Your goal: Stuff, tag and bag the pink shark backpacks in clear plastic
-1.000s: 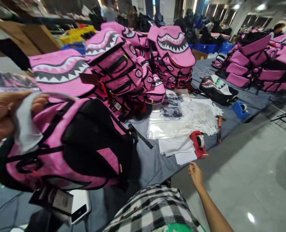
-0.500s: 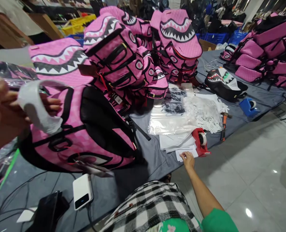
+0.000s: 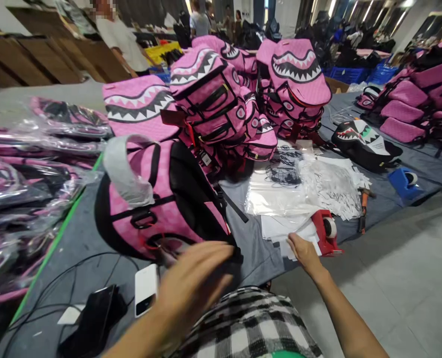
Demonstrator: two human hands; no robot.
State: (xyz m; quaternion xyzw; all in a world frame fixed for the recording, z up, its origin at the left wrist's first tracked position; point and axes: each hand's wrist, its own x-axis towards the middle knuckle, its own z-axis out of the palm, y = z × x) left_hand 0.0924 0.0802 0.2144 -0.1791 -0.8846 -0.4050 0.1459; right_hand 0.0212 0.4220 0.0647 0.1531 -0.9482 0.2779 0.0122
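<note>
We are holding our left hand [image 3: 196, 278] open, fingers loosely extended, at the near side of a rounded pink-and-black backpack [image 3: 161, 199] with a pale wrapped handle. It is resting on the creased, grey-covered desk [image 3: 260, 258], left of glossy clear plastic [image 3: 261, 191]. Our right hand [image 3: 305, 252] is touching flat white papers [image 3: 278, 227], fingers curled narrow; we cannot tell whether it is gripping any.

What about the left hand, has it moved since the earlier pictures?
Yes. The left hand has left the wrapped handle of the pink backpack and shifted rightward, now mostly right of the white device.
</note>
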